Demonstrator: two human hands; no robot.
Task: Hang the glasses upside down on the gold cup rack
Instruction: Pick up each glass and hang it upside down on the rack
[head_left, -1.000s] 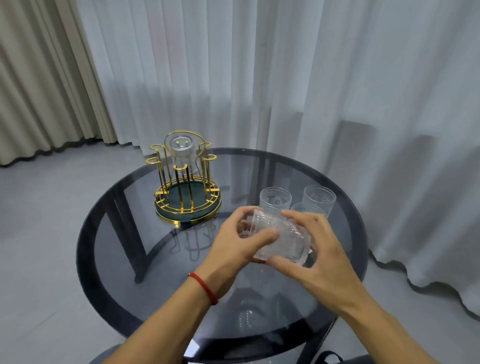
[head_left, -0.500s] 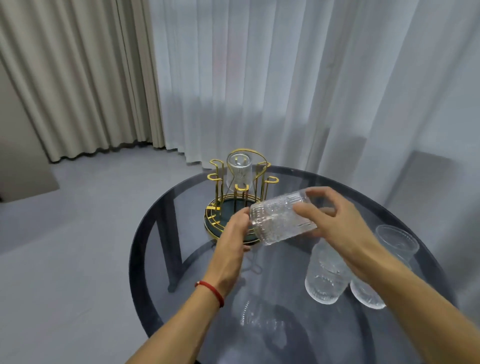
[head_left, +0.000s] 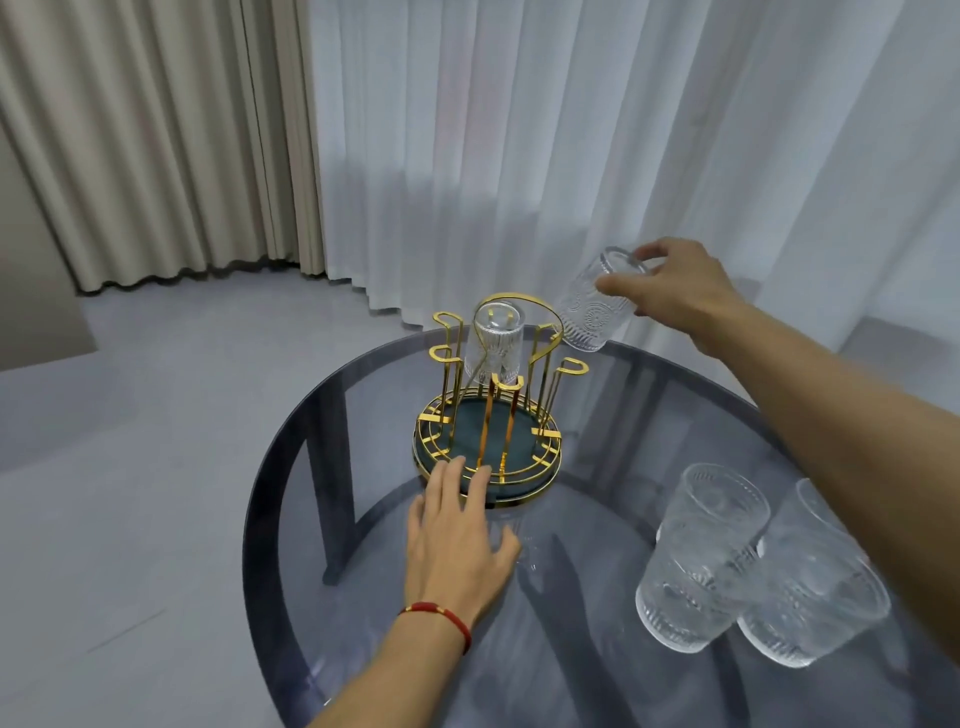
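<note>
The gold cup rack (head_left: 540, 441) with a dark green base stands on the round smoked-glass table (head_left: 649, 395). One clear glass (head_left: 493, 343) hangs upside down on a far peg. My right hand (head_left: 670, 286) grips a patterned glass (head_left: 592, 306) by its base, mouth down and tilted, above and to the right of the rack. My left hand (head_left: 457, 535) lies flat with fingers spread, fingertips touching the rack's near rim. Two upright glasses (head_left: 706, 556) (head_left: 815, 592) stand at the near right, partly behind my right forearm.
Sheer white curtains (head_left: 571, 156) hang close behind the table, beige drapes (head_left: 156, 130) to the left. Grey floor (head_left: 130, 441) lies left of the table. The table's dark legs show through the glass top.
My left hand let go of the glass and dropped to the rack's base. My right hand carried the glass up and right and turned it mouth down. The camera moved closer.
</note>
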